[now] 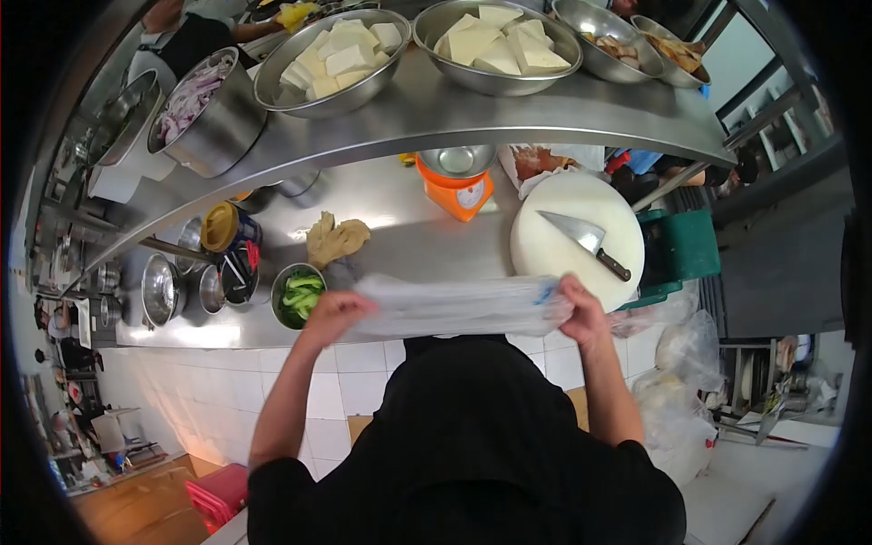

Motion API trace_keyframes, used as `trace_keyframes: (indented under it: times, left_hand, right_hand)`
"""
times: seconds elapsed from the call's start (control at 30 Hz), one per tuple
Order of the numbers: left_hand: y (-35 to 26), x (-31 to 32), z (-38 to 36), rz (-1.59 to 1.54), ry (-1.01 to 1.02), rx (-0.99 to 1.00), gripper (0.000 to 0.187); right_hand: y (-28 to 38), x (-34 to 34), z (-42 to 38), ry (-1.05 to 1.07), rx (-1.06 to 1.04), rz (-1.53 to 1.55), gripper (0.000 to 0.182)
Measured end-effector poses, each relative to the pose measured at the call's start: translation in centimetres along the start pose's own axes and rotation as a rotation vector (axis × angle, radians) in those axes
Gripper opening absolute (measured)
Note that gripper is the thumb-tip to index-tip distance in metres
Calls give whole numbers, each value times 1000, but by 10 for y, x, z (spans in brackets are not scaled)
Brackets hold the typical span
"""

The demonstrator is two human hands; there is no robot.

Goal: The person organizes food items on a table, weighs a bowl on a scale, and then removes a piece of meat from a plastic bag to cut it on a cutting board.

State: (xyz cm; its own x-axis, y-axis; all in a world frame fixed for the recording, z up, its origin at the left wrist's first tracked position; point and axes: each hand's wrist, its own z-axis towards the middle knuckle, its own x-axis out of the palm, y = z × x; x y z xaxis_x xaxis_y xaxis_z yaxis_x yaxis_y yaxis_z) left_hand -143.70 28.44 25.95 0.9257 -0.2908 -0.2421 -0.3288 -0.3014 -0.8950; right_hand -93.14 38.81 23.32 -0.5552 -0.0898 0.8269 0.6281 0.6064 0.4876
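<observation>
A long translucent plastic bag point(459, 306) with a bit of blue print stretches between my two hands, above the front edge of the steel counter. My left hand point(338, 316) pinches its left end, with the fingers slightly blurred. At the other end, my right hand point(581, 312) grips the bag near the blue print. Close to my left hand stands a metal container of cut green vegetables point(301, 292). Behind it lies a crumpled yellowish cloth or glove point(334, 238). A knife point(586, 243) rests on the round white chopping board point(545, 263) beyond my right hand.
An orange kitchen scale point(457, 193) with a metal bowl stands at the back. The raised shelf point(472, 113) bears bowls of white blocks point(345, 54) and a pot of sliced onions point(195, 95). A green bin point(686, 245) is right of the board. Another person point(195, 41) stands beyond the shelf.
</observation>
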Motion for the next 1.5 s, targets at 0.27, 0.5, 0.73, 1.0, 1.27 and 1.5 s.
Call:
trace_keyframes:
  times: [0.27, 0.5, 0.73, 1.0, 1.27, 1.5]
  left_hand:
    - [13, 11, 112, 1069, -114, -40, 47]
    - [56, 13, 154, 1305, 133, -365, 92]
    - [14, 8, 108, 1004, -83, -160, 69]
    - [26, 26, 110, 883, -347, 460, 28]
    - [31, 51, 143, 1136, 125, 245, 92]
    - [24, 49, 138, 1189, 117, 158, 120]
  right_hand:
    - [-95, 16, 81, -277, -164, -2107, 46]
    - [-110, 11, 125, -276, 300, -2505, 74]
    - [-85, 42, 94, -202, -264, -2434, 39]
    - [-137, 29, 127, 127, -410, -2043, 11]
    - [-147, 47, 138, -73, 185, -2511, 84]
    - [-137, 51, 132, -17, 268, -2562, 121]
